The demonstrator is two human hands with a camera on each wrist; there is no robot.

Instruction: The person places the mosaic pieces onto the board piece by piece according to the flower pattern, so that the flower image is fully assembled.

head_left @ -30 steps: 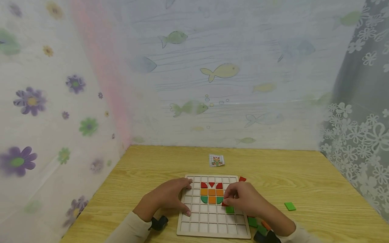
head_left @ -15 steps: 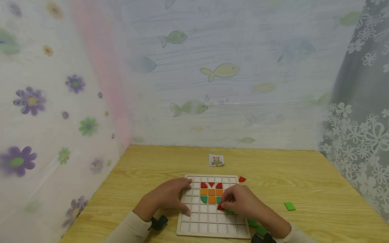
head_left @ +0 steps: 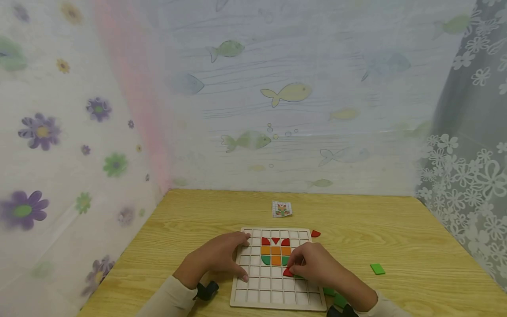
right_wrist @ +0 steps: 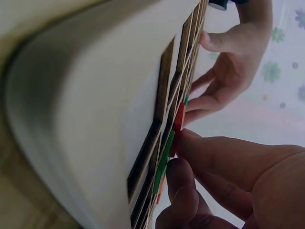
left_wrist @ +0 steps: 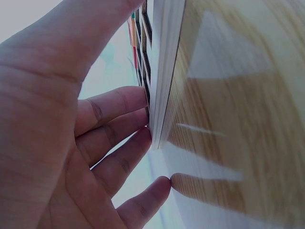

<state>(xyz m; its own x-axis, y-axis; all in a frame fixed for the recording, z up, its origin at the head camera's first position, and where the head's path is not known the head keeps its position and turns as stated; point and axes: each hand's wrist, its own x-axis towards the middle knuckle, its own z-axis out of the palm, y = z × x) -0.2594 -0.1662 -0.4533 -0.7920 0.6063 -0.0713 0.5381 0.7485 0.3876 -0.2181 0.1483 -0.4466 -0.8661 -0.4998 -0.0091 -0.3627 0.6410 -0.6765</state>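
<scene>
A pale wooden grid board [head_left: 259, 298] lies on the table, with red, orange and green tiles set in its upper middle cells. My left hand [head_left: 218, 255] rests at the board's left edge, fingers and thumb spread, fingertips on the rim in the left wrist view. Between the thumb and a fingertip of my right hand [head_left: 314, 264] is a red tile [head_left: 288, 272] with one curved side. It is low over a cell just below the orange and green row, and tilted in the right wrist view. Close beside it sits a green tile [right_wrist: 163, 162], mostly covered by the hand in the head view.
Behind the board lies a small printed card [head_left: 281, 209] with a coloured grid pattern. A red quarter-round tile [head_left: 315, 234] is off the board's top right corner. Further right is a green square tile [head_left: 378, 269]. More green tiles [head_left: 339, 300] lie near the right wrist.
My right hand has shifted left across the board with the red tile, most of it in the first half second. The left hand keeps its place.
</scene>
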